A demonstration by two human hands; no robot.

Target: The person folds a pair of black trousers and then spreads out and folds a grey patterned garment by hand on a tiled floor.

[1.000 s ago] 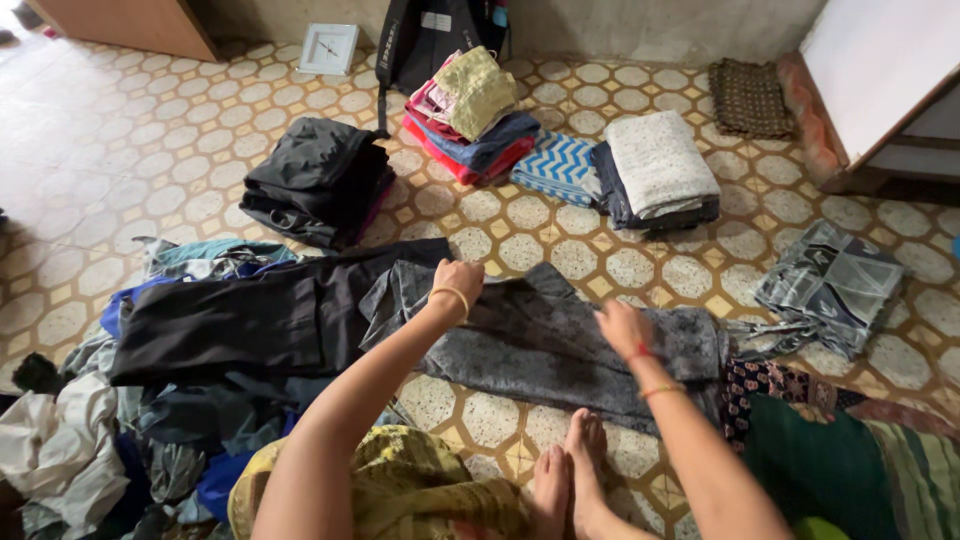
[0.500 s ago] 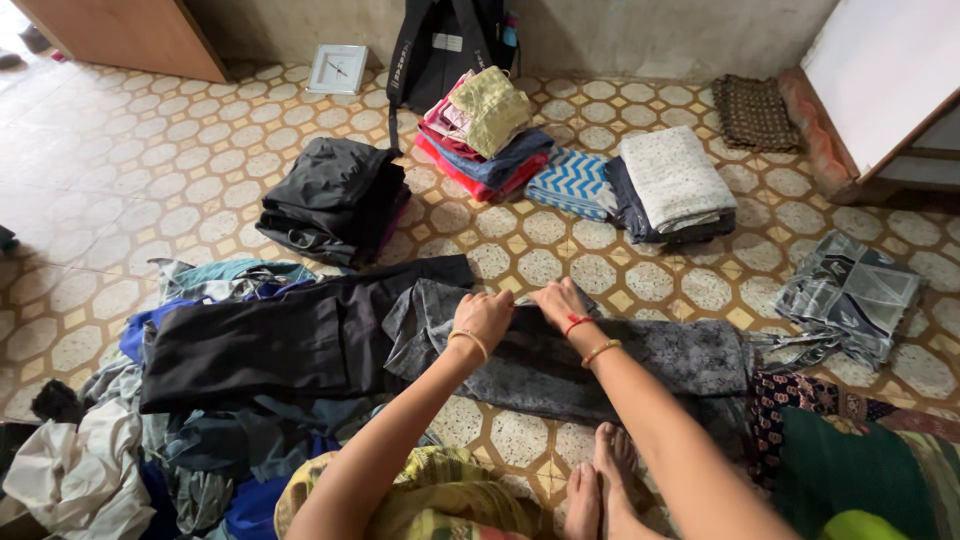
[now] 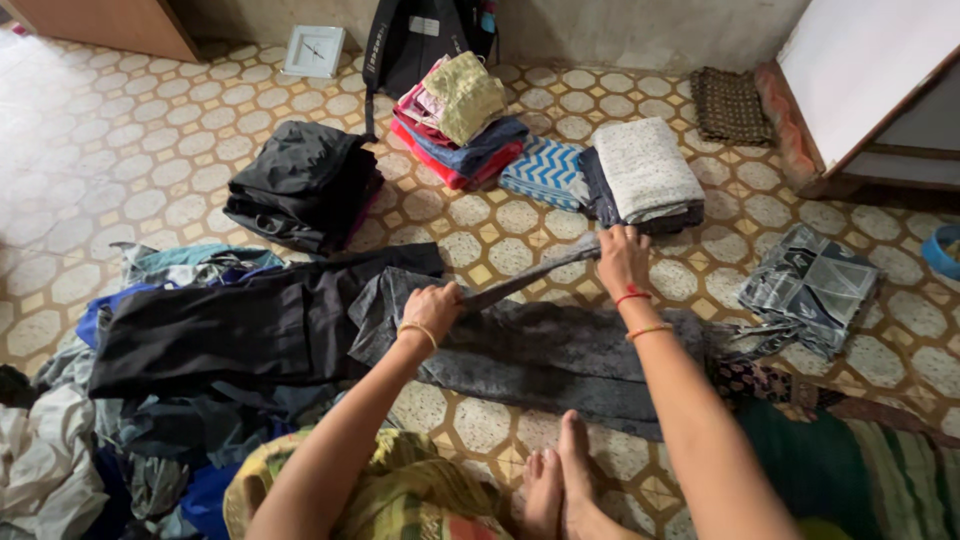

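On the hexagon-tiled floor (image 3: pixel 120 150), both the left hand (image 3: pixel 434 307) and the right hand (image 3: pixel 621 259) pinched a grey garment (image 3: pixel 560 355) lying near the feet; folded stacks (image 3: pixel 640 175) sat far, against the wall.

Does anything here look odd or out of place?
A white square clock sits on the floor by the wall, an unusual spot. Unfolded clothes lie heaped at the left, unlike the neat folded stacks farther back.
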